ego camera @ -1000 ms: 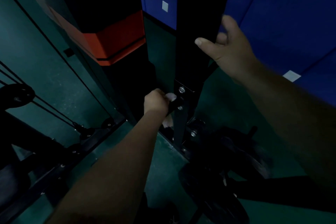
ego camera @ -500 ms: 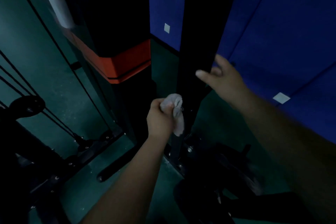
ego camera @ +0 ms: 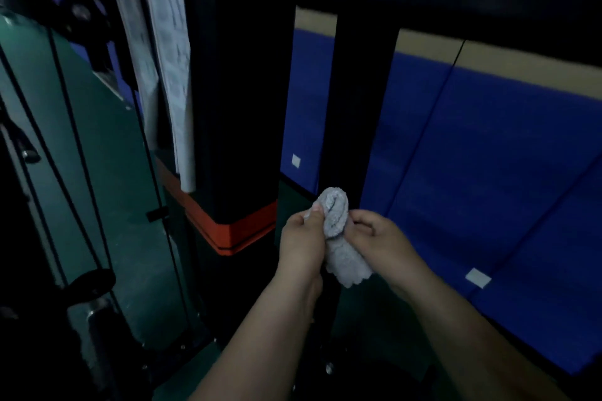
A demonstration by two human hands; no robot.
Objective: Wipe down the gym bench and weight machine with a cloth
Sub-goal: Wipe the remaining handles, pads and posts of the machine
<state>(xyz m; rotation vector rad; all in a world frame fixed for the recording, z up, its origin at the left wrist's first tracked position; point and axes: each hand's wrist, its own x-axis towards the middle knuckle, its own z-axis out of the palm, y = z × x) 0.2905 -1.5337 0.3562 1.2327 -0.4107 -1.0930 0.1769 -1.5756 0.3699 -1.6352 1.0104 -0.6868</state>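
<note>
A bunched grey cloth (ego camera: 338,231) is held between both hands in front of the weight machine's black upright post (ego camera: 358,107). My left hand (ego camera: 301,241) grips its left side, thumb on top. My right hand (ego camera: 379,238) pinches its right side with curled fingers. The cloth's lower end hangs loose below the hands. To the left stands the machine's black column with an orange band (ego camera: 234,231) at its foot. No bench is in view.
Black cables (ego camera: 68,127) run down the left side to a pulley (ego camera: 93,282) near the green floor (ego camera: 107,172). A white chart sheet (ego camera: 169,52) hangs on the column. Blue wall pads (ego camera: 488,156) fill the right.
My left hand has risen along the post with the cloth. My right hand left the post and took hold of the cloth. The view has tilted upward.
</note>
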